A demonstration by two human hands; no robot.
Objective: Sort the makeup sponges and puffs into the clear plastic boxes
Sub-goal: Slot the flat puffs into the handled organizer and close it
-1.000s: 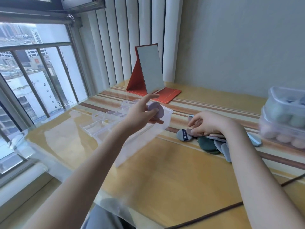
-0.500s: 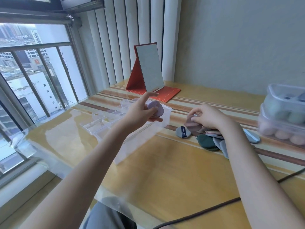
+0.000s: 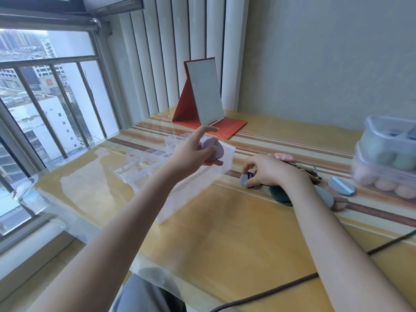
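My left hand (image 3: 195, 152) holds a lilac puff (image 3: 213, 147) above the open clear plastic box (image 3: 180, 197), with the index finger pointing out straight. On the table to the right, my right hand (image 3: 267, 170) pinches a small grey puff with a dark label (image 3: 245, 181). Beside and behind that hand lie more puffs: a dark green one (image 3: 280, 194), grey-blue ones (image 3: 341, 186) and a pink one (image 3: 284, 156). The right wrist hides part of the pile.
Two stacked clear boxes (image 3: 387, 158) with green and pink egg-shaped sponges stand at the right edge. A red folding mirror (image 3: 202, 102) stands at the back. A clear divided tray (image 3: 144, 163) lies left of the box. A dark cable (image 3: 292, 282) crosses the near table. Window at left.
My right hand dropped from a pinkish puff onto the small grey labelled puff at the pile's left. My left hand stays over the box with the lilac puff.
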